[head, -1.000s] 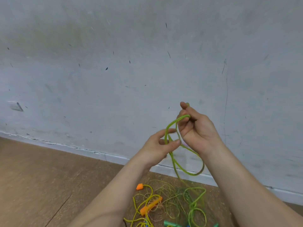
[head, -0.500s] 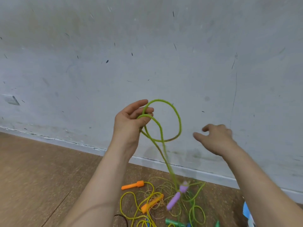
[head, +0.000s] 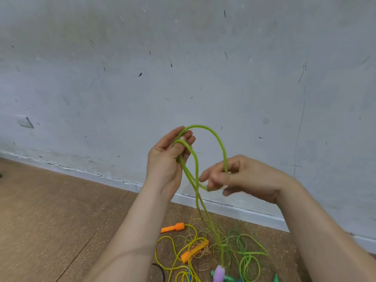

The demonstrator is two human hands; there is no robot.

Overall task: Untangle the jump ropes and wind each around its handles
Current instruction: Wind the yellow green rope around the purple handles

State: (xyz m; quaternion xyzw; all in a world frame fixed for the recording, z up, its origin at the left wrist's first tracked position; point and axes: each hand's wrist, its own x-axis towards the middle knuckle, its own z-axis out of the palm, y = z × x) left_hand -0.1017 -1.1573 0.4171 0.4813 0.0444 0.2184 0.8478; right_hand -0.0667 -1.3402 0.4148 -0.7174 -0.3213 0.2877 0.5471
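My left hand [head: 164,159] grips green rope [head: 225,155] loops, right hand [head: 244,178] pinches one; orange handle [head: 173,227] lower centre, blurred purple handle [head: 219,273] cut off below.

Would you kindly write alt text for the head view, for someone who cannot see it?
The left hand grips and the right hand pinches a loop of green jump rope before a grey wall. Below lie tangled ropes with orange handles on the wooden floor.

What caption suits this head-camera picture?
Left hand and right hand hold a looped green jump rope above tangled ropes on the floor.
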